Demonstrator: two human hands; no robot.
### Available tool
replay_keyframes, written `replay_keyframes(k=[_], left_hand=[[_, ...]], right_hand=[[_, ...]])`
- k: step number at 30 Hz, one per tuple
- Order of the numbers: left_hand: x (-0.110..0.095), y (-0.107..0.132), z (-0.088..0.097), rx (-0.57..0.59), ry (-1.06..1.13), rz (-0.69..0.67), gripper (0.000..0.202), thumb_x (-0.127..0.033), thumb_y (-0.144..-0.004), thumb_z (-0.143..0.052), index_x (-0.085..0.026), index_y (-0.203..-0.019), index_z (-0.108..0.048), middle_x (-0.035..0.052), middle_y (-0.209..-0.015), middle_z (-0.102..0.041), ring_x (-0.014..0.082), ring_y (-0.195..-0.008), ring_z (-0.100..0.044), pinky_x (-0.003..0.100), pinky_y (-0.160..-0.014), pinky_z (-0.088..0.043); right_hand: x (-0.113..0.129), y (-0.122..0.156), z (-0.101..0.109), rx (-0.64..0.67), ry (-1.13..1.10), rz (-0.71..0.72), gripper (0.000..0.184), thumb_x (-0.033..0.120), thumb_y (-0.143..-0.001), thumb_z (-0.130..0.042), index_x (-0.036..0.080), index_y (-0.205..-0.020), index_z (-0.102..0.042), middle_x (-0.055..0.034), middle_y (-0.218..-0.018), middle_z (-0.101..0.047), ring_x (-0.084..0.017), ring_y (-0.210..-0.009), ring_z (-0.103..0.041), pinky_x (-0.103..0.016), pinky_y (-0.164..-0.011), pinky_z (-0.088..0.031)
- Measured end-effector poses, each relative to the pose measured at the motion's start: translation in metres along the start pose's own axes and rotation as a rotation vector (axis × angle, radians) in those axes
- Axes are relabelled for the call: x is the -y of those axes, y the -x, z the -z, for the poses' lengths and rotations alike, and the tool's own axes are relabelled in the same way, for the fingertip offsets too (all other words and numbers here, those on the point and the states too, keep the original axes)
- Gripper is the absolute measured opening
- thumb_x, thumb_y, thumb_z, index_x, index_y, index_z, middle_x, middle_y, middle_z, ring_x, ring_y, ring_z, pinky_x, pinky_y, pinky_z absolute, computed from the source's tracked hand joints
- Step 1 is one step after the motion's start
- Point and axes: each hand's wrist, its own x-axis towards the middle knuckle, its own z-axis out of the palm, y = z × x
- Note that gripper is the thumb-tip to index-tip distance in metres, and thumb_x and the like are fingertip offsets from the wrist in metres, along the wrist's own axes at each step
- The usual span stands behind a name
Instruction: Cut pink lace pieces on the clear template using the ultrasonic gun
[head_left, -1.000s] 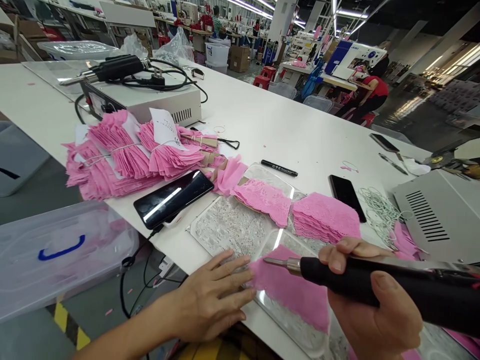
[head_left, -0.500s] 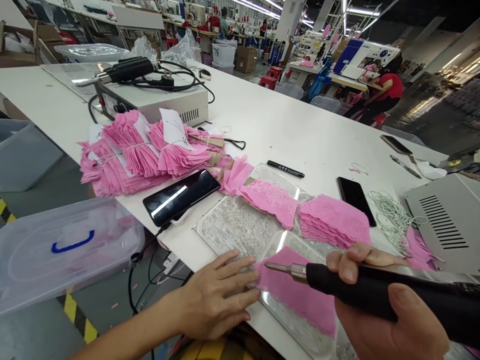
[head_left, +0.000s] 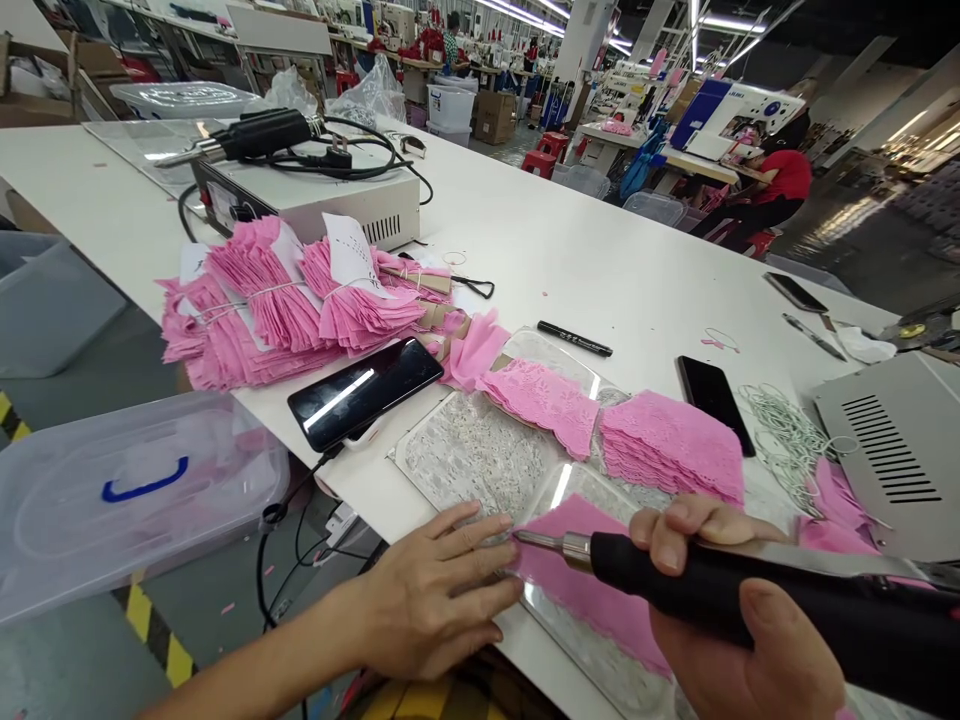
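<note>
My right hand is wrapped round the black body of a handheld ultrasonic welder. Its slim metal tip points left, at the left edge of a single pink fabric piece, close to my left fingertips. That piece lies on a clear plastic plate at the table's front. My left hand lies flat, fingers spread, its fingertips at the left edge of the fabric. Just beyond are a neat stack of pink lace-patterned pieces and another pink lace piece.
Bundled pink pieces and a phone lie left. Behind them, a second black welder rests on a control box. A marker, another phone, tangled string and a grey vented box are further right.
My right hand has brought the welder left, so its tip has gone from over the fabric to its left edge beside my left fingers. The left hand stays put.
</note>
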Motion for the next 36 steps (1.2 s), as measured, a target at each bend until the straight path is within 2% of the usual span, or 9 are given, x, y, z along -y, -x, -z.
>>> replay_keyframes(k=[6, 9, 14, 19, 22, 26, 36], left_hand=[[0.001, 0.0, 0.001, 0.005, -0.003, -0.003, 0.026, -0.028, -0.093, -0.053, -0.016, -0.114, -0.063, 0.0049, -0.12, -0.066, 0.0226, -0.128, -0.049, 0.041, -0.115, -0.032], [0.001, 0.0, 0.002, 0.017, 0.001, -0.025, 0.028, -0.025, -0.092, -0.052, -0.015, -0.117, -0.061, 0.0068, -0.122, -0.065, 0.0235, -0.129, -0.048, 0.044, -0.114, -0.034], [0.004, -0.006, 0.001, 0.01, -0.043, -0.049, 0.033, -0.013, -0.091, -0.051, -0.013, -0.123, -0.058, 0.0097, -0.129, -0.06, 0.0256, -0.136, -0.04, 0.048, -0.114, -0.033], [0.009, -0.019, -0.008, 0.022, -0.032, -0.09, 0.035, -0.014, -0.091, -0.053, -0.013, -0.125, -0.058, 0.0101, -0.138, -0.053, 0.0293, -0.14, -0.032, 0.052, -0.115, -0.029], [0.01, -0.022, -0.01, 0.08, -0.036, -0.1, 0.038, -0.017, -0.091, -0.054, -0.015, -0.129, -0.056, 0.0102, -0.142, -0.049, 0.0304, -0.141, -0.03, 0.055, -0.114, -0.029], [0.011, -0.02, -0.007, 0.093, -0.038, -0.093, 0.039, -0.019, -0.09, -0.056, -0.016, -0.129, -0.056, 0.0103, -0.142, -0.049, 0.0296, -0.141, -0.03, 0.054, -0.115, -0.028], [0.012, -0.017, -0.006, 0.168, -0.086, -0.123, 0.044, -0.024, -0.089, -0.059, -0.016, -0.132, -0.054, 0.0072, -0.147, -0.043, 0.031, -0.143, -0.023, 0.057, -0.117, -0.017]], right_hand=[[-0.003, 0.001, -0.002, 0.018, -0.015, -0.009, 0.014, 0.033, -0.079, -0.066, 0.021, -0.083, -0.064, 0.0005, -0.076, -0.058, -0.01, -0.057, -0.053, -0.033, -0.061, -0.053], [0.001, -0.007, 0.001, -0.029, -0.034, 0.018, 0.017, 0.034, -0.077, -0.066, 0.019, -0.085, -0.066, -0.0011, -0.079, -0.06, -0.01, -0.055, -0.053, -0.033, -0.059, -0.051], [0.023, -0.028, 0.028, -0.224, 0.006, 0.171, 0.019, 0.033, -0.068, -0.061, 0.017, -0.076, -0.068, -0.0024, -0.075, -0.06, -0.01, -0.051, -0.051, -0.032, -0.053, -0.047], [0.031, -0.03, 0.056, -0.344, 0.111, 0.272, 0.015, 0.028, -0.065, -0.058, 0.016, -0.07, -0.066, -0.0019, -0.071, -0.059, -0.011, -0.049, -0.051, -0.031, -0.053, -0.046], [0.022, -0.026, 0.056, -0.349, 0.102, 0.261, 0.015, 0.027, -0.068, -0.057, 0.017, -0.074, -0.067, -0.0024, -0.074, -0.06, -0.011, -0.051, -0.052, -0.031, -0.053, -0.047], [0.011, -0.023, 0.047, -0.303, 0.097, 0.239, 0.014, 0.025, -0.071, -0.056, 0.018, -0.077, -0.065, -0.0022, -0.077, -0.058, -0.012, -0.053, -0.053, -0.032, -0.054, -0.047], [0.004, -0.022, 0.048, -0.273, 0.074, 0.205, 0.014, 0.026, -0.072, -0.057, 0.017, -0.08, -0.065, -0.0024, -0.079, -0.059, -0.011, -0.055, -0.053, -0.032, -0.056, -0.048]])
